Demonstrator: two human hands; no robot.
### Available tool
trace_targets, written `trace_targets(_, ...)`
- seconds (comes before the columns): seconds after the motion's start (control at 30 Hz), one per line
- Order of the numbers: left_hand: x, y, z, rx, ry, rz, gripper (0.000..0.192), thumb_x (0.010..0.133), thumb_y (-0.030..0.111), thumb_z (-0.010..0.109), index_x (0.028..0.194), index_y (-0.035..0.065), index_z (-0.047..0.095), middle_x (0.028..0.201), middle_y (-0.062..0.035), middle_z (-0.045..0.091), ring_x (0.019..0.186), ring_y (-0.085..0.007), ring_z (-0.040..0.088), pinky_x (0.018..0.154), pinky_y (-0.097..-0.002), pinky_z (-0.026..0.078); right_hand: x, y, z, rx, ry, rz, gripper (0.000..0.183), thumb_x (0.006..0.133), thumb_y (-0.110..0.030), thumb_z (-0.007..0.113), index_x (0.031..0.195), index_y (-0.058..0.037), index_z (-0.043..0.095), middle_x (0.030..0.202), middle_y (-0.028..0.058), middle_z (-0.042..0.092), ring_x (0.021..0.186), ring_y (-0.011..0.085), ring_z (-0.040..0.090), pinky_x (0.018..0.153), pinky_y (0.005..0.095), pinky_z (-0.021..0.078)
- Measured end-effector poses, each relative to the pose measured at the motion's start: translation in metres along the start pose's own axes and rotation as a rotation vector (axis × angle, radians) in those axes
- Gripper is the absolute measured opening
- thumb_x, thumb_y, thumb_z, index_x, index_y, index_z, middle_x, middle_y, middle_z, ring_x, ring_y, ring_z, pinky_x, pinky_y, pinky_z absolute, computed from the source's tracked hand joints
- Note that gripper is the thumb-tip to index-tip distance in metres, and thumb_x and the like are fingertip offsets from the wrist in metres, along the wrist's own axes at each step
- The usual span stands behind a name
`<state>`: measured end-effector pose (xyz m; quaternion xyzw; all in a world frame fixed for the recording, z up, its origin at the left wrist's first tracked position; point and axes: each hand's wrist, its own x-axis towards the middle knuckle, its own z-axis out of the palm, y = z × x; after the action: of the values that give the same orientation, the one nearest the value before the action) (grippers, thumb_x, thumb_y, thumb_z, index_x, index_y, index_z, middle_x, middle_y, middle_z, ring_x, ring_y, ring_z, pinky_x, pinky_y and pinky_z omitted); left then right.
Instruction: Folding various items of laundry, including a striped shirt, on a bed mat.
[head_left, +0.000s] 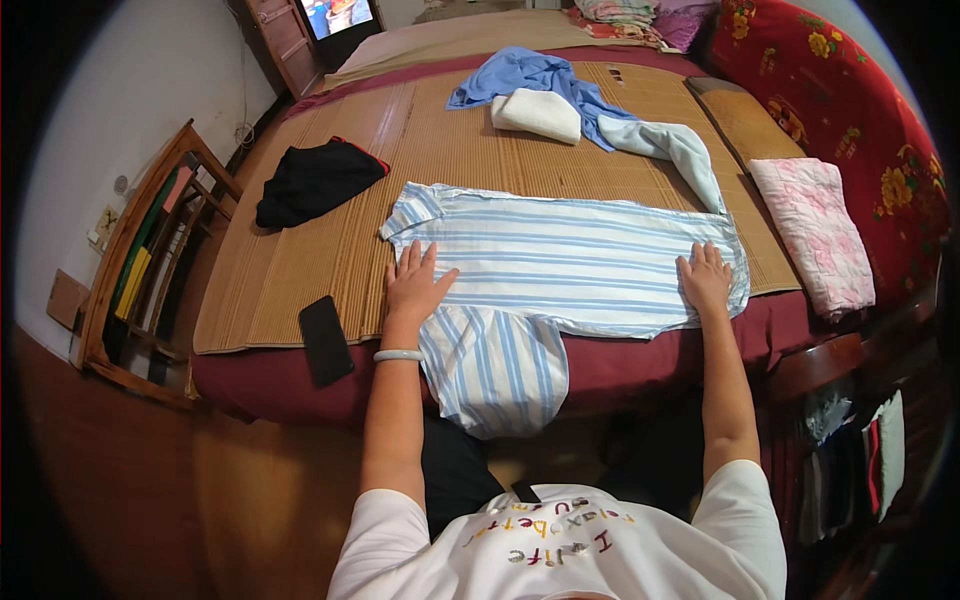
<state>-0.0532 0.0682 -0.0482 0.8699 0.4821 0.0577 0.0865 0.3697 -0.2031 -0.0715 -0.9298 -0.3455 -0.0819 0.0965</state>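
Note:
A blue-and-white striped shirt (562, 255) lies sideways across a bamboo mat (442, 150) on the bed, partly folded, with its collar end at the left. One striped sleeve (502, 367) hangs over the bed's near edge. My left hand (418, 281) rests palm down, fingers spread, on the shirt near the collar end. Flat on the shirt's hem end lies my right hand (706, 277), its fingers slightly apart. Neither hand grips the cloth. A black smartphone (326, 341) lies left of my left forearm, at the mat's near edge.
A black garment (322, 182) lies at the left. Beyond the shirt are a blue garment (525, 71), a folded white cloth (537, 115) and a pale cloth (667, 142). A pink folded cloth (814, 232) lies at the right, near the red floral headboard cover (847, 112).

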Motion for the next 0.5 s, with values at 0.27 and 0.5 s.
trace_targets(0.27, -0.001, 0.000, 0.007, 0.040, 0.065, 0.032, 0.072, 0.095, 0.057, 0.044, 0.151, 0.0128, 0.034, 0.159, -0.0158, 0.024, 0.148, -0.0301, 0.018, 0.118, -0.0489, 0.012, -0.042, -0.101, -0.043, 0.574, 0.194, -0.621, 0.036, 0.091, -0.023, 0.064, 0.121, -0.0021, 0.060, 0.116, 0.0223, 0.064, 0.107, 0.0382, 0.061, 0.090, 0.0431, 0.0492)
trace_targets(0.5, 0.007, -0.005, 0.014, 0.041, 0.113, 0.064, 0.072, 0.095, 0.058, 0.043, 0.151, 0.0127, 0.035, 0.159, -0.0157, 0.025, 0.148, -0.0305, 0.019, 0.118, -0.0492, 0.014, -0.137, -0.155, -0.109, 0.566, -0.832, -0.969, 0.039, 0.096, -0.039, 0.054, 0.096, -0.0029, 0.067, 0.090, 0.0211, 0.066, 0.082, 0.0413, 0.062, 0.074, 0.0465, 0.0481)
